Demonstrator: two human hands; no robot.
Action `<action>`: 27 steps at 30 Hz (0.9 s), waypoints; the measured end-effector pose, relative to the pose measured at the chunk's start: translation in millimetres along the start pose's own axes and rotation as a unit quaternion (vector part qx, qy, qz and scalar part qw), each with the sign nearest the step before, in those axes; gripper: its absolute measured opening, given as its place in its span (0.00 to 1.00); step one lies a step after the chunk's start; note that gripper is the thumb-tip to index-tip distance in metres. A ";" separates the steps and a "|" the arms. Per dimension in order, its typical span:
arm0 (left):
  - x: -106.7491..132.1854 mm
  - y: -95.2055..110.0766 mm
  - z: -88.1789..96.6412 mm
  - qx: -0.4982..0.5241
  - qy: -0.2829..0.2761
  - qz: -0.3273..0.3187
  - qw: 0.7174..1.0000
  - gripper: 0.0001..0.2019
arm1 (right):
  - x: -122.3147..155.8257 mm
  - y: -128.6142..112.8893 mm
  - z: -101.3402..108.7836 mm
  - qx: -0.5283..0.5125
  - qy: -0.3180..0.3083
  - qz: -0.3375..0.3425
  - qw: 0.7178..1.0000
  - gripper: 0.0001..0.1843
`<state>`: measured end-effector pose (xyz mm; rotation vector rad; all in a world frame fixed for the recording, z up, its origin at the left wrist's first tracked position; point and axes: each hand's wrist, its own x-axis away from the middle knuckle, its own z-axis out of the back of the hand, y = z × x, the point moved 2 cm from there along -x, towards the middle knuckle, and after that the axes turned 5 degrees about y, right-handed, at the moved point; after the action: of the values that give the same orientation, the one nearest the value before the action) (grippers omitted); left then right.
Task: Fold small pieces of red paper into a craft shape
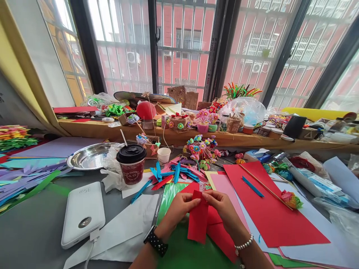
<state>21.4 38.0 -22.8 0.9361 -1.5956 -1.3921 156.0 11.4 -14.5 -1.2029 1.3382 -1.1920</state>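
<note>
Both hands close in, pinching: left hand point(182, 205) has the upper left edge of a red paper strip point(197, 228) between thumb and fingers, right hand point(220, 204) has its top right corner. Strip hangs upright between them, over a green sheet point(175, 257) on the grey desk point(30, 239). Black watch point(158, 241) with white dots on left wrist, bead bracelet point(244, 243) on right. More red paper point(221, 237) lies under and beside the right hand.

Left of hands: white paper point(126, 233), then white power bank point(84, 209), cable plugged in. Right: big red sheet point(283, 226) on top of other sheets, carrying a blue strip point(253, 186), a thin stick point(265, 185) and a pink-yellow-green flower point(291, 199).

Further back: lidded drink cup point(131, 168) with straw, metal bowl point(89, 158) left of it, small white cup point(163, 155) to its right, pile of blue strips point(177, 172) in front. Purple strips point(30, 183) far left. Colourful flower bunch point(200, 147) near the ledge point(176, 139).

Ledge: crowded with crafts, red round object point(146, 110), yellow roll point(316, 113). Behind, barred windows point(182, 41), reddish building outside.
</note>
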 end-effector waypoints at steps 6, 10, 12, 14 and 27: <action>0.0 1.8 -0.4 0.009 -0.011 0.008 1.000 0.15 | -1.9 -1.7 -0.8 0.060 0.023 0.048 0.997 0.17; 3.3 6.4 -1.2 0.017 -0.039 0.019 0.999 0.14 | -2.7 -6.0 1.0 0.128 0.012 0.100 0.987 0.16; 5.2 8.6 -1.5 0.018 -0.052 0.020 0.998 0.13 | -2.0 -7.6 0.9 0.153 0.006 0.123 0.981 0.16; 6.3 9.6 -1.3 0.017 -0.058 0.023 0.998 0.13 | -1.1 -7.4 -0.4 0.174 0.002 0.136 0.975 0.15; 0.1 5.4 3.0 -0.016 -0.023 0.007 1.000 0.15 | -1.4 -2.0 -3.2 0.371 -0.015 0.246 0.895 0.16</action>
<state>18.5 39.8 -17.6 0.8780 -1.6068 -1.4340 153.0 12.9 -12.2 -0.3032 0.9286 -1.1333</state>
